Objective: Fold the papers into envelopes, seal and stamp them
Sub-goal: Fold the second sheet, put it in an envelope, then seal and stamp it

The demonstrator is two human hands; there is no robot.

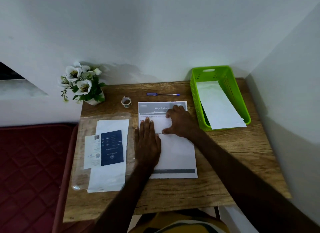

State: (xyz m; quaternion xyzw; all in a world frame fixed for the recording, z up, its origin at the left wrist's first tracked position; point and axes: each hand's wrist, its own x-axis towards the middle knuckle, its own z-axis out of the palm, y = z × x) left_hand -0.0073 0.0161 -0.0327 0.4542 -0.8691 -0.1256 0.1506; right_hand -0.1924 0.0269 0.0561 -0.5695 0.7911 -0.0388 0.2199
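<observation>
Wooden worktop point(233, 163) against a wall corner. One printed sheet point(178, 154) lies flat at its centre, unfolded. Left hand point(148, 142) presses it, fingers straight, grip open. Right hand point(180, 121) rests spread on the upper half, fingertips touching paper, pinching nothing.

Risk: sheet skewing under uneven pressure, giving a crooked fold.

Count: one green basket point(230, 87) holding one white envelope point(220, 108); one plastic packet of envelopes point(107, 154); one flower pot point(83, 83); one tape roll point(126, 102); one pen point(163, 94).
</observation>
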